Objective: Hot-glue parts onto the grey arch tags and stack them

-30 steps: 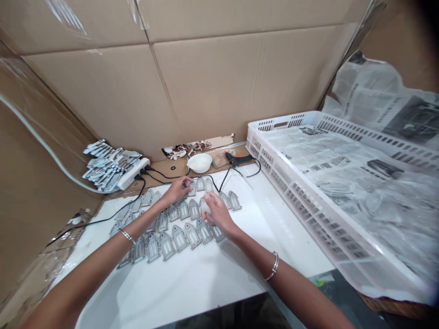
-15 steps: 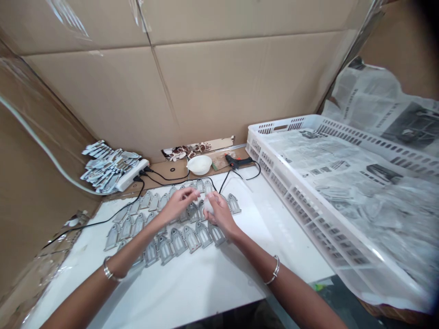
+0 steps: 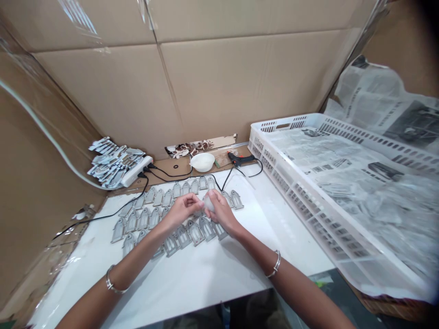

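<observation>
My right hand (image 3: 220, 214) is closed round a small whitish, translucent wad (image 3: 208, 204), whose exact kind I cannot make out. Close against the wad's left side, the thumb and fingertips of my left hand (image 3: 187, 208) are pinched together. Anything between them is too small to name. Beneath both hands, rows of grey, pointed-arch pieces like little window frames (image 3: 171, 245) lie on the white tabletop (image 3: 192, 288). My hands and forearms hide some of these pieces.
Behind the pieces stand a white bowl (image 3: 202, 162) and a black glue gun (image 3: 242, 159) with its cord. A power strip (image 3: 137, 172) lies beside a pile of flat pieces (image 3: 115, 160) at left. A newspaper-lined white plastic crate (image 3: 295, 201) borders the right. Cardboard walls (image 3: 219, 82) enclose the back.
My left hand has come right and slightly down, its pinched fingertips now meeting the wad. My right hand still holds the wad. The view has shifted slightly.
</observation>
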The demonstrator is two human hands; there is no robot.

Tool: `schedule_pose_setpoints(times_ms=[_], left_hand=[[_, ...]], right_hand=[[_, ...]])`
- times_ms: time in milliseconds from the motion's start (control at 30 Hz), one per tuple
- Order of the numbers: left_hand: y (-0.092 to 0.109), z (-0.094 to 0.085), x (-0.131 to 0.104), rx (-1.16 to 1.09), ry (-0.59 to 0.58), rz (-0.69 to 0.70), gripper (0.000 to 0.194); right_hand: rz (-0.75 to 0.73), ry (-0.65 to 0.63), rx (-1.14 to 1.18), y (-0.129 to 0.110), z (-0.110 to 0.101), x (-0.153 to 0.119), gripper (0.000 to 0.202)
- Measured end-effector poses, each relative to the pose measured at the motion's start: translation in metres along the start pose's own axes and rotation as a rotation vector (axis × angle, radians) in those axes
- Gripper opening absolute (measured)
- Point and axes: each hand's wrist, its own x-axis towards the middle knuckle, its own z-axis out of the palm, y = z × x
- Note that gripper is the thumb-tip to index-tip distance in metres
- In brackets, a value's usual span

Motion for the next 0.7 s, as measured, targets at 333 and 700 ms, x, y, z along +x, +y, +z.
schedule_pose_setpoints(times_ms=[333,700], left_hand=[[0.004,0.005,-0.017,0.045,-0.004,0.006,0.042],[-0.002,-0.024,0.028,0.118,0.010,0.113,0.055]], right_hand=[[-0.120,0.046,-0.139,0.011,0.002,0.001,0.039],[0.017,0.120,0.000,-0.004,-0.002,0.003,0.038]])
